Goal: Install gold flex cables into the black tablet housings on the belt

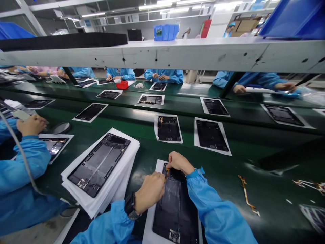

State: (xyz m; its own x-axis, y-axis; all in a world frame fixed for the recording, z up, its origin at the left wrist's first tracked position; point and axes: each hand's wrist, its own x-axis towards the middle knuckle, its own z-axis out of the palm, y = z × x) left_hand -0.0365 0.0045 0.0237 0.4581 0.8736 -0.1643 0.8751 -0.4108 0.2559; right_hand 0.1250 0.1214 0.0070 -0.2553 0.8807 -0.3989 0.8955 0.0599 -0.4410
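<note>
A black tablet housing (175,206) lies on white paper directly before me. Over its upper left corner, both hands hold an orange flex cable (167,173). My left hand (150,189), with a dark watch at the wrist, has its fingers closed on the cable's lower part. Beside the cable's upper end, my right hand (178,162) pinches at the housing's corner. The fingers cover much of the cable, so its ends are hidden. Another orange flex cable (246,195) rests on the green bench to the right of my right sleeve.
A paper stack topped by another tablet housing (101,162) stands at my left. Housings on paper, such as one (212,135), lie along the green line. A co-worker's hand (32,124) is at far left. A shelf (162,56) crosses above; more flex cables (311,185) lie far right.
</note>
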